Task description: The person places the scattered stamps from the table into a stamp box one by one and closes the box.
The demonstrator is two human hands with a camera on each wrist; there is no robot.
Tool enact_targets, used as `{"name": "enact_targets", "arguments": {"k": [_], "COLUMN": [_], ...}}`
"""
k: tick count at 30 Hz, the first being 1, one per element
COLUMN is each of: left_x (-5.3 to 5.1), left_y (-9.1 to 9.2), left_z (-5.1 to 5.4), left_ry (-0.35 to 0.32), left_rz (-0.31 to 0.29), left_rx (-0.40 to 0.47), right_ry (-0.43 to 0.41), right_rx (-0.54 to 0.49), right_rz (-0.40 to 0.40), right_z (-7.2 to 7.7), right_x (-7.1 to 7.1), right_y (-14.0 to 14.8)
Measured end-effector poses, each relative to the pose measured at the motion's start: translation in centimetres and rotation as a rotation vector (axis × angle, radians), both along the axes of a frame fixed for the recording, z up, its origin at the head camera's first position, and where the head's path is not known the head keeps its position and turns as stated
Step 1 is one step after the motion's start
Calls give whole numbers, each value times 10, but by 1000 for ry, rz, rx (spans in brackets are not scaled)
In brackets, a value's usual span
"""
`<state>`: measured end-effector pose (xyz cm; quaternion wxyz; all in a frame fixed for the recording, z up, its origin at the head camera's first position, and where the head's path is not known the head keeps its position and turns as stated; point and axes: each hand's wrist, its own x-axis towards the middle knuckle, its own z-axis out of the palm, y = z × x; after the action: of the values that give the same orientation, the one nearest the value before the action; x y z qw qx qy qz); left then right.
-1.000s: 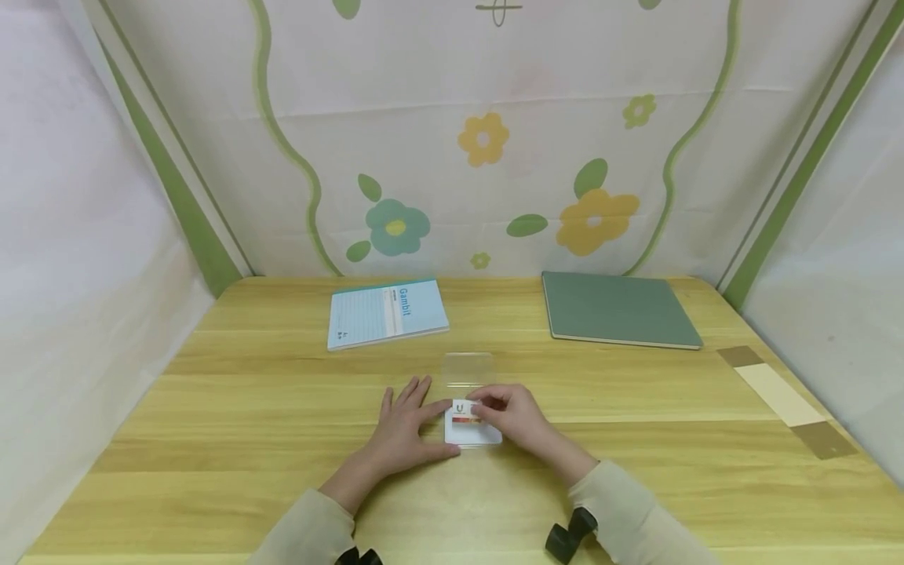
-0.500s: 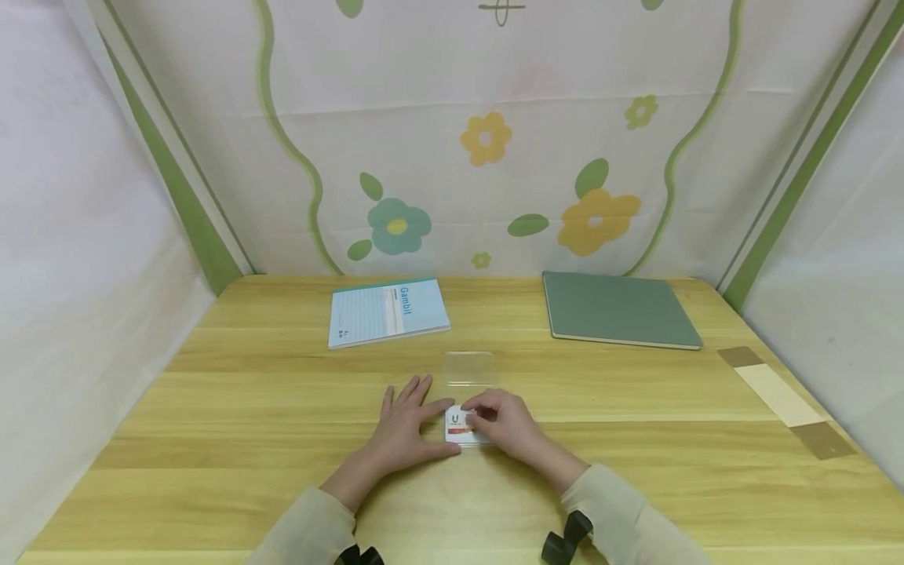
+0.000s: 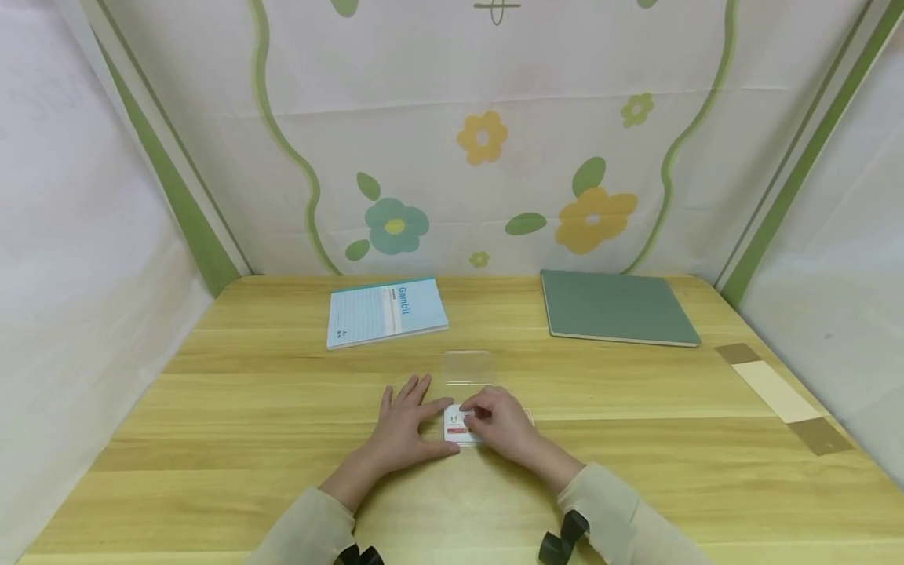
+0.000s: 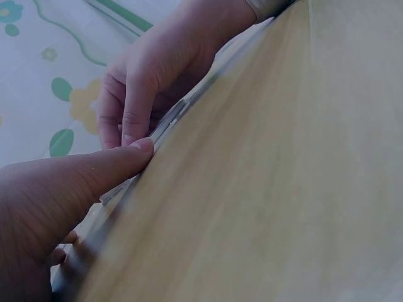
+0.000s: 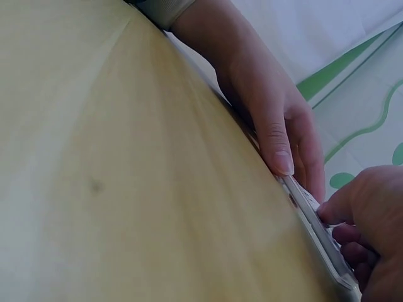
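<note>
1. A clear, hinged plastic case (image 3: 469, 367) lies unfolded on the pale wooden table (image 3: 247, 455), just below the centre of the head view, its transparent lid toward the top of the frame.
2. A white rectangular card with a red printed band (image 3: 455, 436) lies on the case's lower half, its right part covered by fingers.
3. The left hand (image 3: 400, 431), left of the case, is spread wide; its forefinger and thumb reach the case's left side.
4. The right hand (image 3: 508, 424) has bent fingers, with thumb and forefinger close together at the card; I cannot tell whether they pinch it.
5. In the right wrist view, the case shows edge-on at lower right.
6. A light-blue "Gambit" notebook (image 3: 387, 314) lies above and left of the case; a dark-green flat book (image 3: 619, 308) lies at upper right.
</note>
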<state>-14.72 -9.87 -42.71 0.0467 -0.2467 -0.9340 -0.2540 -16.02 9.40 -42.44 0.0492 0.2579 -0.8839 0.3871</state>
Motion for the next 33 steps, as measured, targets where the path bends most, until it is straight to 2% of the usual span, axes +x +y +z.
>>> {"name": "enact_targets", "arguments": {"k": [10, 18, 21, 24, 28, 33], "left_x": [-1, -1, -1, -1, -1, -1], "left_y": [0, 0, 0, 0, -1, 0], "left_z": [0, -1, -2, -3, -3, -3], "left_ry": [1, 1, -2, -4, -10, -11], "left_rz": [-2, -1, 1, 4, 3, -1], "left_rx": [-1, -5, -2, 2, 7, 8], "right_ry": [-5, -74, -80, -85, -112, -168], "right_rx": [8, -212, -265, -277, -242, -195], "right_rz": [-15, -76, -112, -135, -139, -131], "right_z": [3, 23, 30, 33, 28, 12], "right_x": [1, 0, 0, 0, 0, 1], "right_y": [-1, 11, 23, 37, 57, 74]}}
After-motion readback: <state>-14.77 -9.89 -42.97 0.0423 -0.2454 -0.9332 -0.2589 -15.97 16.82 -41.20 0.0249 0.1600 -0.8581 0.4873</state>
